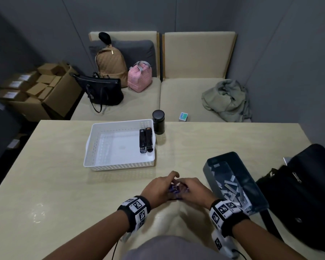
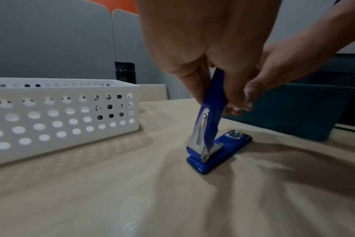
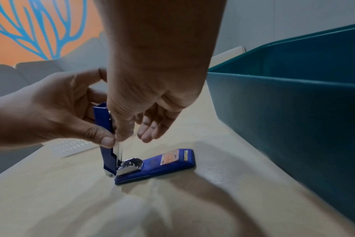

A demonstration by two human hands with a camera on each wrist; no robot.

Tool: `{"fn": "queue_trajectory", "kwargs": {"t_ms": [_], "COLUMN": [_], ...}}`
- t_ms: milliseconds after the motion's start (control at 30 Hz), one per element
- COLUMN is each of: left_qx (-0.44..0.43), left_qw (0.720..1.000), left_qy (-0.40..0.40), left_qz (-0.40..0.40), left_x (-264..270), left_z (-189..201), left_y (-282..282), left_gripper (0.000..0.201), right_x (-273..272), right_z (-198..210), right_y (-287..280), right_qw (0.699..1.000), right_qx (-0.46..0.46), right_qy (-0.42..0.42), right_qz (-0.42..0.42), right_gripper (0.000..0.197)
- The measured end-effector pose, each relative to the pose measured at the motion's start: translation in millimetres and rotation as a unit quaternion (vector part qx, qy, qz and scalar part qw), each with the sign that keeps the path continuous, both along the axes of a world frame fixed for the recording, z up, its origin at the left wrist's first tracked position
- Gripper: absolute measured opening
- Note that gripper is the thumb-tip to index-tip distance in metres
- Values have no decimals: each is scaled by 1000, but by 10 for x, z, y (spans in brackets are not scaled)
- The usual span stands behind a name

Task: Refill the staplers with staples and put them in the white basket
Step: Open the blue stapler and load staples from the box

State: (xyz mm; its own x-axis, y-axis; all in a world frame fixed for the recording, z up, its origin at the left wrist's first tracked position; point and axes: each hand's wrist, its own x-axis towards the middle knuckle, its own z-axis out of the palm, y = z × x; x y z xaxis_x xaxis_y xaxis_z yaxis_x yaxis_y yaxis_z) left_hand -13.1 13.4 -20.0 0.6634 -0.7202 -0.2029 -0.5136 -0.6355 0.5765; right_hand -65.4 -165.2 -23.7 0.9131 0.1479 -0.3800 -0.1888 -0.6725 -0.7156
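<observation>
Left hand (image 3: 51, 112) grips the raised top arm of the blue stapler (image 3: 158, 165), thumb and fingers curled round it, holding it nearly upright. Right hand (image 3: 152, 89) pinches a thin silver staple strip (image 3: 118, 150) at the arm's inner face, thumb and forefinger closed on it, other fingers loose. Stapler base lies flat on the table (image 1: 64, 194), near edge, centre.

Head view hides the stapler almost fully under both hands; only a blue sliver shows. Wrist views show it hinged wide open, metal anvil plate on the base, spring by the hinge. The strip shows only in the right wrist view; left wrist view shows the arm's underside and metal rail.

White basket (image 1: 94, 147), perforated walls, far left of the hands: two black staplers (image 1: 146, 140) lie side by side against its right wall. Dark teal bin (image 1: 223, 156), right of the hands, holds a pile of loose staple strips (image 1: 231, 188). Black cylinder (image 1: 158, 121) stands just beyond the basket's far right corner. Black bag (image 1: 308, 184) at the table's right edge.

Wristbands carry square black-and-white marker codes; no legible text.
</observation>
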Motion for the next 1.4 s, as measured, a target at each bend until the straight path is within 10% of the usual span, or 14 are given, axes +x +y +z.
{"fn": "queue_trajectory", "kwargs": {"t_ms": [500, 767, 1400], "left_qx": [7, 172, 260], "left_qw": [998, 980, 960], "left_qy": [31, -81, 20], "left_qz": [58, -53, 105], "left_x": [200, 247, -150], "left_z": [90, -240, -402], "left_y": [243, 735, -552], "left_gripper": [37, 24, 60], "right_x": [-91, -161, -171], "right_z": [-23, -101, -169], "right_y": [-160, -206, -178], "right_qw": [983, 959, 979], "right_qx": [-180, -267, -195], "right_qy": [-47, -52, 42], "right_qz": [-3, 82, -35], "right_gripper": [13, 22, 16]}}
